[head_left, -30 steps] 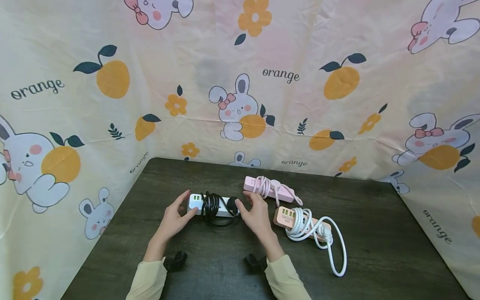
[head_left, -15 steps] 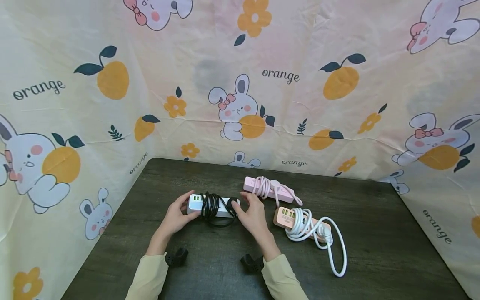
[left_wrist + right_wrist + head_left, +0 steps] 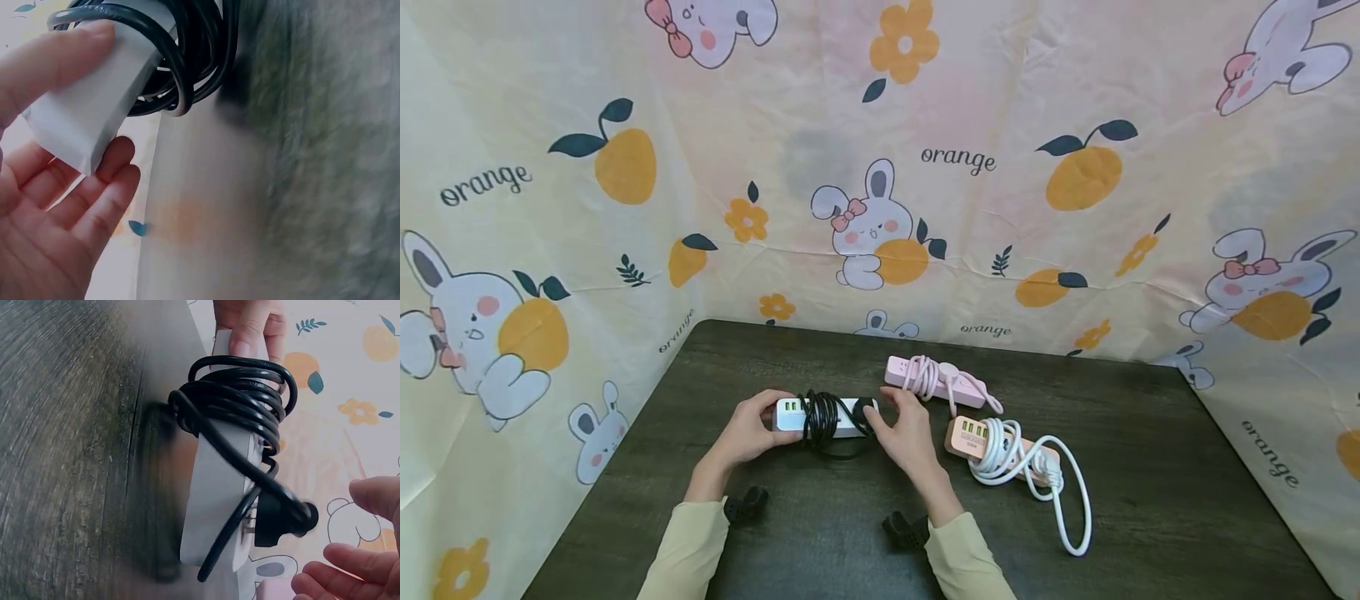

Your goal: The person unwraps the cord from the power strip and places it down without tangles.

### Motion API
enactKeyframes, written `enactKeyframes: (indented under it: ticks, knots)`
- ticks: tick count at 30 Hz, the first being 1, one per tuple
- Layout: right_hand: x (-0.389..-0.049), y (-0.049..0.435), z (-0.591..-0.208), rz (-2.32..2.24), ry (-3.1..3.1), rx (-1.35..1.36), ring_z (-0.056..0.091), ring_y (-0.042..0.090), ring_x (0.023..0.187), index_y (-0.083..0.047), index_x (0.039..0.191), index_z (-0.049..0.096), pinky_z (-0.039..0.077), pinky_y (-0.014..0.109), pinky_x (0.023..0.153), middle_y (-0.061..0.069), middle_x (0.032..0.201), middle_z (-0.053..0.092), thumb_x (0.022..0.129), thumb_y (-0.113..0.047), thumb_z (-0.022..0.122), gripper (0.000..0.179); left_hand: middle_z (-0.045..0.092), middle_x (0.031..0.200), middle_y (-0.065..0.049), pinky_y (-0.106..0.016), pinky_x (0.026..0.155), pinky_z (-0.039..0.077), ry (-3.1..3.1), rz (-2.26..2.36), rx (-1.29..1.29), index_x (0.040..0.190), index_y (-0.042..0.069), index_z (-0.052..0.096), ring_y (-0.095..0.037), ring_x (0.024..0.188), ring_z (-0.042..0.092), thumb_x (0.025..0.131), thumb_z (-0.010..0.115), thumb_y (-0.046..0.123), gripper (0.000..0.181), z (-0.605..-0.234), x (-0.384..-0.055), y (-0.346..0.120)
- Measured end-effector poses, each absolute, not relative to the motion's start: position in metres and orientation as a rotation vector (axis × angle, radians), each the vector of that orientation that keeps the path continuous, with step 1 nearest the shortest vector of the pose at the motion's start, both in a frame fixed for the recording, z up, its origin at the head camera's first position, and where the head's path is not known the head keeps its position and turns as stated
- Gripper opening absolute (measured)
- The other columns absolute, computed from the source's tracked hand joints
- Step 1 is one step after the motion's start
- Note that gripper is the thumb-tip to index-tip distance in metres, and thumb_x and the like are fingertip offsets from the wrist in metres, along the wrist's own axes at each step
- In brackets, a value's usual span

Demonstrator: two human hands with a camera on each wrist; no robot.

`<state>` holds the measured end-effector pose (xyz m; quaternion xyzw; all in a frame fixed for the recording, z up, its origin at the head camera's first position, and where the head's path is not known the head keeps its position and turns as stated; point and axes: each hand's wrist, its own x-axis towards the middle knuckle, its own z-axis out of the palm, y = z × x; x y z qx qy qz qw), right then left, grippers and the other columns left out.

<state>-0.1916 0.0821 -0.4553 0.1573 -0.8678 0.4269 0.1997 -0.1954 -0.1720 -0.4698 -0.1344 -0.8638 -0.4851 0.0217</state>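
A white power strip (image 3: 788, 416) is wound with a black cord (image 3: 822, 417). My left hand (image 3: 747, 431) grips its left end, thumb on one side and fingers on the other, as the left wrist view shows on the strip's end (image 3: 94, 119). At the other end a black plug (image 3: 275, 519) sits with its pins at the strip's socket side. My right hand (image 3: 910, 429) is beside that plug; in the right wrist view its fingers (image 3: 350, 565) are spread and apart from plug and strip.
Right of my hands lie a pink power strip (image 3: 895, 369) with a pink cord and a peach power strip (image 3: 966, 439) with a white cord (image 3: 1077, 492), looping toward the table's front. A printed cloth (image 3: 970, 208) hangs behind the dark table (image 3: 1150, 483).
My left hand has moved right and taken hold of the white strip's left end. My right hand has shifted slightly left by the plug. The head view has tilted a little.
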Motion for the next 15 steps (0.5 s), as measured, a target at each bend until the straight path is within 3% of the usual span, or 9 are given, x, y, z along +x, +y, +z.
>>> enactKeyframes:
  ticks: [7,15]
  knots:
    - [-0.191,0.082,-0.451,1.195,-2.418,0.422,0.061,0.030,0.089,0.004,0.105,0.064,0.050,0.041,0.079,0.018,0.097,0.064,0.083,-0.016,0.068,0.030,0.063,0.103,-0.022,-0.039,0.075,0.053,-2.526,-1.537,-0.421,0.110,-0.010,0.060,-0.032,0.089,0.061,0.067,0.079,-0.006,0.047,-0.441,-0.166,-0.158]
    - [-0.185,0.088,-0.435,1.197,-2.390,0.420,0.060,0.033,0.087,0.004,0.104,0.065,0.049,0.042,0.077,0.018,0.096,0.065,0.083,-0.015,0.069,0.028,0.063,0.105,-0.017,-0.024,0.074,0.053,-2.351,-1.639,-0.441,0.113,-0.002,0.062,-0.010,0.090,0.062,0.065,0.082,-0.003,0.053,-0.463,-0.170,-0.166]
